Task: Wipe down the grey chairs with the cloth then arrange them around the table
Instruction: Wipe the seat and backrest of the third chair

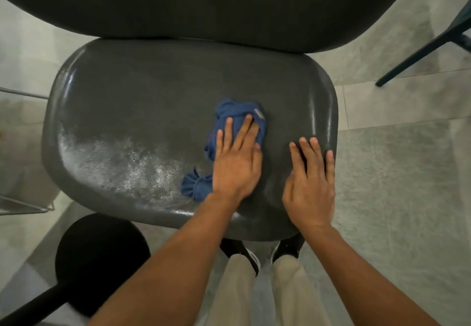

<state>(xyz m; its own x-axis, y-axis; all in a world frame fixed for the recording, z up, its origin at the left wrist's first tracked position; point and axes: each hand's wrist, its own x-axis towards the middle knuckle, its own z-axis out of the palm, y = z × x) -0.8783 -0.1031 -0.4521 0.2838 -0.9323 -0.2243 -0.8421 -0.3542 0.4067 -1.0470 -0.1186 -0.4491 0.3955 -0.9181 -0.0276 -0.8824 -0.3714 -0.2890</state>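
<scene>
Cloth [239, 127] pressed mid-seat under flat left hand [237, 165], right hand [309, 185] flat near chair [127, 111] edge

Open seat at nine o'clock, backrest blocking twelve

My hands can slide across the bare seat [127, 111] toward nine o'clock; the backrest [204, 2] walls off twelve, and the stool [102, 257] crowds seven.

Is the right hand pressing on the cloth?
No, the right hand lies flat on the bare seat; the left hand presses the cloth.
</scene>
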